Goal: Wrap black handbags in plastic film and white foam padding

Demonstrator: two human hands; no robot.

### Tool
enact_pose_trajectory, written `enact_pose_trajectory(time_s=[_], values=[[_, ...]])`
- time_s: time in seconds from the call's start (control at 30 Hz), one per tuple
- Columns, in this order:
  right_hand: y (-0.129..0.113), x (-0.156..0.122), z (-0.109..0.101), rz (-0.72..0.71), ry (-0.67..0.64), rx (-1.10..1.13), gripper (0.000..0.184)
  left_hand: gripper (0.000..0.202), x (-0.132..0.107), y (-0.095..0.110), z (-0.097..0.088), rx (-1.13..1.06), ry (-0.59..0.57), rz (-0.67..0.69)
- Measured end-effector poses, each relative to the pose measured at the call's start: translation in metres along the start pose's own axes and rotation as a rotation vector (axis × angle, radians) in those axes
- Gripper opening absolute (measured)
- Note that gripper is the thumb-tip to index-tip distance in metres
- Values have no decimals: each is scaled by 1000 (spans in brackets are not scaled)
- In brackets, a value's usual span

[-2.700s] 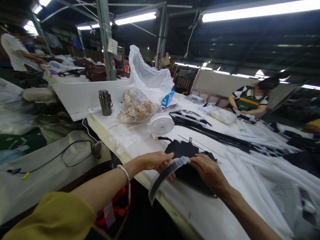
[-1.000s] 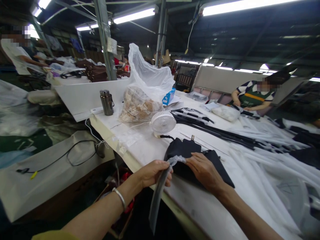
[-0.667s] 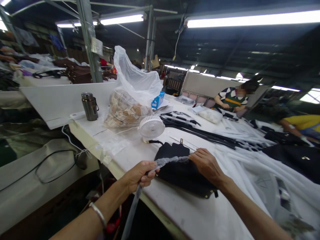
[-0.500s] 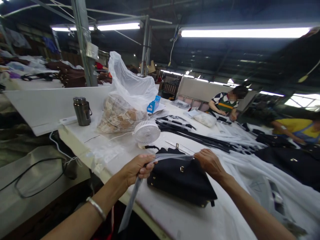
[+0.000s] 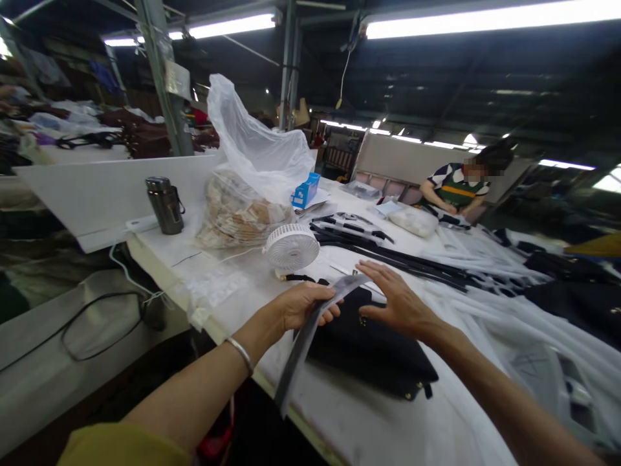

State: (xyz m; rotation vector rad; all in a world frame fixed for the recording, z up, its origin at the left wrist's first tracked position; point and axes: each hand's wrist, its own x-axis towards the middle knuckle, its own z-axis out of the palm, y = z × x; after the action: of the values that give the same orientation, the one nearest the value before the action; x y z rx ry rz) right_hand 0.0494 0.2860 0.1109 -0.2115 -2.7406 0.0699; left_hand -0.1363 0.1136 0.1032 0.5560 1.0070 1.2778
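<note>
My left hand (image 5: pixel 310 305) is closed around a plastic-wrapped strap (image 5: pixel 301 346), a long grey band with a cloudy film over it. One end of the band hangs down past the table edge; the other reaches up and right toward my right hand (image 5: pixel 395 301). That hand is open, its fingers stretched out and thumb apart, close to the band's upper end. Whether a fingertip touches the band I cannot tell. Below both hands a black handbag (image 5: pixel 373 356) with gold-coloured metal fittings lies on the white table (image 5: pixel 334 408), partly covered by them.
Behind the bag stands a small white fan (image 5: pixel 292 247). Farther back are a clear bag of brown pieces (image 5: pixel 242 210), a blue box (image 5: pixel 305 191) and a steel flask (image 5: pixel 165 204). Several black straps (image 5: pixel 388 259) lie to the right. A co-worker (image 5: pixel 458 184) works across the table.
My right hand has opened from its grip on the band's upper end. The band between my hands has gone from pulled level to slanting and curved. The whole view has shifted slightly.
</note>
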Motion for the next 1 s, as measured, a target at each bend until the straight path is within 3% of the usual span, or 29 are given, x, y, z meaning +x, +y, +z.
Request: enact_pose_trajectory(time_s=[0.1, 0.17, 0.27, 0.4, 0.57, 0.73, 0.9, 1.0], values=[[-49, 17, 0, -185, -58, 75, 64, 25, -15, -5, 4, 7, -28, -22], [-64, 23, 2, -181, -87, 49, 58, 31, -35, -13, 1, -19, -50, -4], [-63, 23, -1, -79, -99, -64, 49, 44, -77, -37, -13, -66, -53, 28], [-54, 22, -7, 0, -115, -158, 41, 56, -127, -80, -29, -106, 30, 5], [-56, 28, -2, 29, -113, -137, 39, 53, -144, -109, -35, -156, 163, 38], [-42, 39, -6, 151, -108, 9, 31, 47, -156, -88, -30, -245, 269, 173], [2, 42, -9, 324, -109, 52, 20, 39, -177, -48, -29, -343, 337, 277], [30, 38, 2, 422, -162, 111, 25, 40, -174, -37, -36, -385, 393, 287]])
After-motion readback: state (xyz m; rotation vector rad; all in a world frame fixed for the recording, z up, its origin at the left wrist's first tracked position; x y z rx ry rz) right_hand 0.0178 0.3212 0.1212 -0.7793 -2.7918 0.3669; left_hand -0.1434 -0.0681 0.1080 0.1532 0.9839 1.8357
